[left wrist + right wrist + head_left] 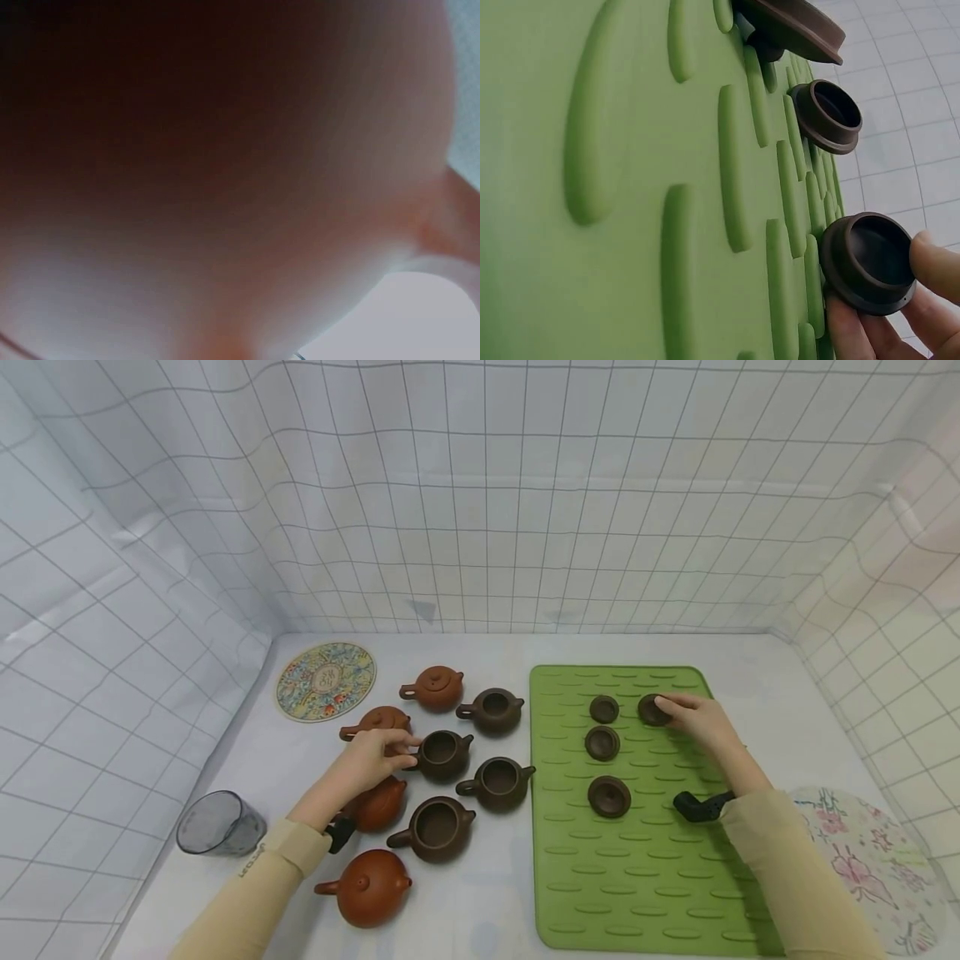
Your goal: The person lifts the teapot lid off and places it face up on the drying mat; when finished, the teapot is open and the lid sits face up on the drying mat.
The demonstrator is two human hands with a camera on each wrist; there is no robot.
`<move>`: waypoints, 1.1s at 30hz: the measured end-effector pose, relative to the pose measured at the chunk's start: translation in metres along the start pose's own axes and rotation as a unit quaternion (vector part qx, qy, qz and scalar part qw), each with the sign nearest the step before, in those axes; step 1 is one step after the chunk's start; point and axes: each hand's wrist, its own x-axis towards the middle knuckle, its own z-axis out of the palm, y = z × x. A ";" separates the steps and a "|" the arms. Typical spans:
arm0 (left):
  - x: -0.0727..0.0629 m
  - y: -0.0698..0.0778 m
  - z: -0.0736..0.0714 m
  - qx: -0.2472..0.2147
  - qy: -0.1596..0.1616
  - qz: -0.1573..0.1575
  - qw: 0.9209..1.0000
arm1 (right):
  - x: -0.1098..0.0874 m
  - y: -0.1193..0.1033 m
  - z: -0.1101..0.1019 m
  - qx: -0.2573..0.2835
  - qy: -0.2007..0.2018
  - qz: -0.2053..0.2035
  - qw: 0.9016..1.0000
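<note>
My left hand [367,764] pinches the handle of a dark brown lidless teapot [444,758], its open top up and spout to the right. Other lidless dark teapots [498,787] stand close around it. In my right hand [701,722] is a dark brown teapot lid [655,712], held at its edge between thumb and fingers over the green mat. The right wrist view shows this lid [870,262] with its hollow underside facing out. Three more lids [609,798] lie in a column to its left. A blurred close surface fills most of the left wrist view.
Several reddish clay teapots [371,889] with lids stand on the left, two partly behind my left hand and arm. A glass [221,823] is at far left, a patterned round mat [326,681] behind. The green ridged mat [645,877] lies right, beside a flowered mat [862,860].
</note>
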 end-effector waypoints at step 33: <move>-0.005 0.002 -0.005 0.017 -0.003 0.022 1.000 | -0.021 -0.020 0.006 -0.095 0.133 -0.105 0.981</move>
